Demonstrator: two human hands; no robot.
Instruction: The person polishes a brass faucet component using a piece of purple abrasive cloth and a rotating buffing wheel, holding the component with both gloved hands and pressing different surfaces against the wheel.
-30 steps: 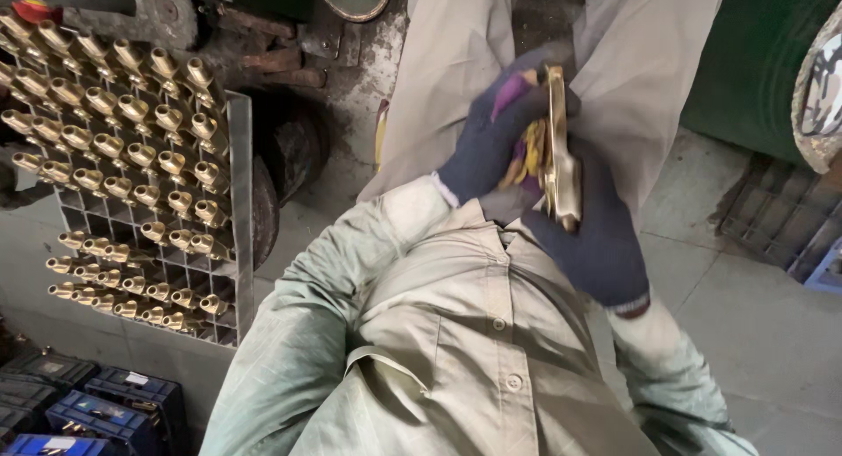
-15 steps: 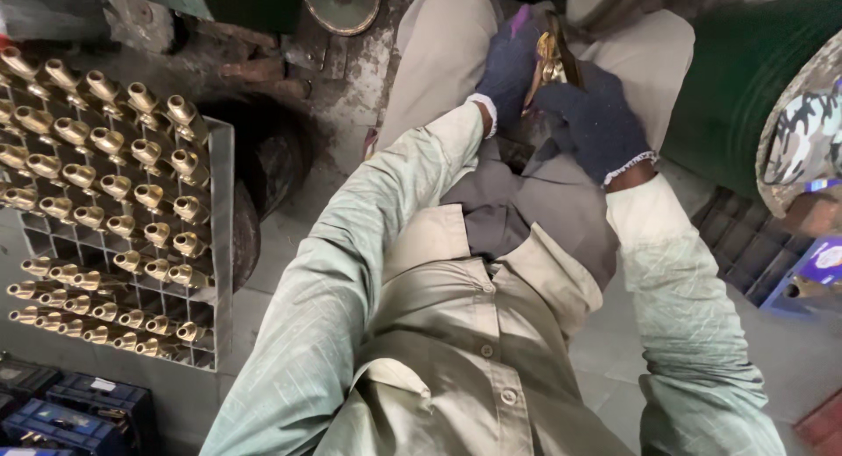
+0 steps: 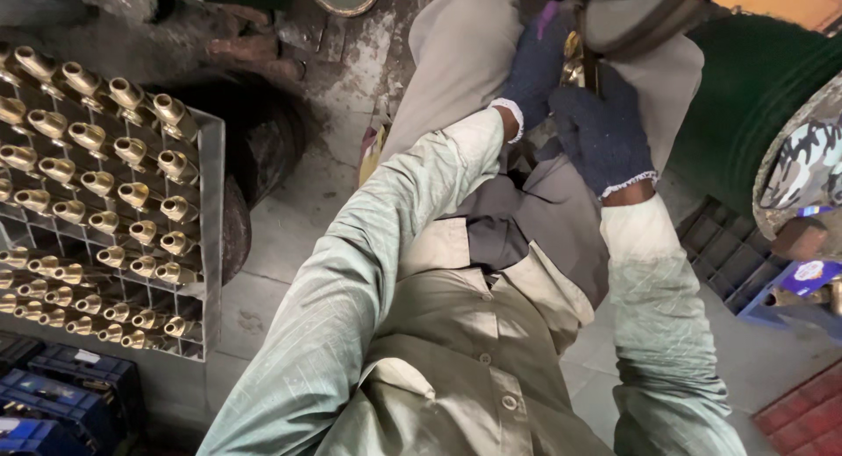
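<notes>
The person sat with both arms stretched out over the lap, and both hands wore dark blue knit gloves. The left hand was curled around the left side of a shiny brass piece, and the right hand was folded over its near side, with the fingers pressed onto it. So the two hands pinched the brass piece between them, far out over the knees, near the top of the view. Only a small gold bit of it showed between the gloves (the rest was hidden, so I could not tell its full shape). A grey band lay just above the hands and covered the far end of the piece.

The sleeves were pale green, and the shirt had buttons down the front.

On the left stood a metal grid rack full of brass fittings, lined up in rows, each one in its own little square. It was well apart from the hands. Near the bottom left corner were blue crates. On the right lay a big dark green roll, and below it a dark plastic crate on the floor. The floor was grey and dirty.
</notes>
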